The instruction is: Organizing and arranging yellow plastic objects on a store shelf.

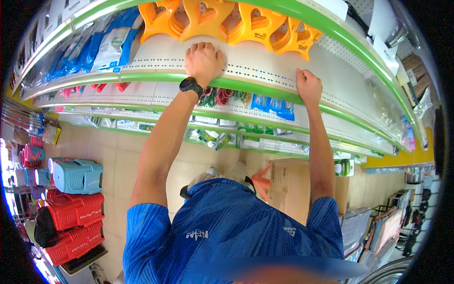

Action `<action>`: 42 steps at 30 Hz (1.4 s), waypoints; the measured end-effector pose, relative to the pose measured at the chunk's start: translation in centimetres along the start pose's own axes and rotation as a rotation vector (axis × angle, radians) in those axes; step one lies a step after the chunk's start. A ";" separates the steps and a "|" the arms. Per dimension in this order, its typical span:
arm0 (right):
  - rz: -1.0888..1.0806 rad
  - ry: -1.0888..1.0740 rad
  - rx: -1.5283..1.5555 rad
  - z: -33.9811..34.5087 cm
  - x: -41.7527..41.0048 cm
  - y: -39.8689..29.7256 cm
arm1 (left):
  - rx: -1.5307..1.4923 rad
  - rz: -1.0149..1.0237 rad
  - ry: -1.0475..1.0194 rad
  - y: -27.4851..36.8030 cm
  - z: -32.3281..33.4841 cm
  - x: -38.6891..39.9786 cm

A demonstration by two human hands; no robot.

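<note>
My left hand [204,61], a black watch on its wrist, rests on the white perforated shelf [159,53] just behind its green front rail [170,76]. Its fingers are curled under and nothing shows in them. Just beyond it stand yellow plastic step stools [207,26] with heart-shaped cutouts, nested in a row. Over the same shelf's front edge, farther right, is my right hand [309,85], with fingers folded and no object visible in them. The underside of both hands is hidden.
Blue-and-white packages [111,44] fill the shelf's left end. Lower shelves hold coiled cords [225,96] and blue packets [273,105]. A cardboard box [289,188] stands on the floor by an orange frame [261,181]. Blue [78,176] and red plastic stools [76,211] are at left.
</note>
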State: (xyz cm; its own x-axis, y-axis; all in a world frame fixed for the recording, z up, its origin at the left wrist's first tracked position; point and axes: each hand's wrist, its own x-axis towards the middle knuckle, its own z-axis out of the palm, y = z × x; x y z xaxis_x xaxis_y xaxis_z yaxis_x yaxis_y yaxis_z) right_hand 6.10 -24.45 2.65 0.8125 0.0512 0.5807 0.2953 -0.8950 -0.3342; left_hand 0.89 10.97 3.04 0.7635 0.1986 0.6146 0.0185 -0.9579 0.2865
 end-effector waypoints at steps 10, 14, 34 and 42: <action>-0.007 0.008 0.033 -0.1 0.2 0.1 | -0.027 0.054 0.038 0.0 0.1 0.4; -0.003 -0.015 0.073 -0.1 0.3 0.2 | -0.059 0.050 0.029 0.0 0.1 0.6; -0.007 0.041 0.099 -0.3 0.2 -0.3 | -0.052 0.077 0.069 0.1 0.1 0.5; -0.268 0.214 -0.018 -0.1 0.9 0.1 | -0.017 0.077 0.108 0.2 -0.4 0.5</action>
State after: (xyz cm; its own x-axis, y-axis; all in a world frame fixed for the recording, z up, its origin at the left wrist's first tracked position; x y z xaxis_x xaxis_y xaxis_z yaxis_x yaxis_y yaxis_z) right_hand 6.80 -24.52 3.20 0.5829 0.1938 0.7891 0.4737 -0.8701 -0.1362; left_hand 1.04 10.95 3.70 0.6883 0.1469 0.7104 -0.0488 -0.9677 0.2475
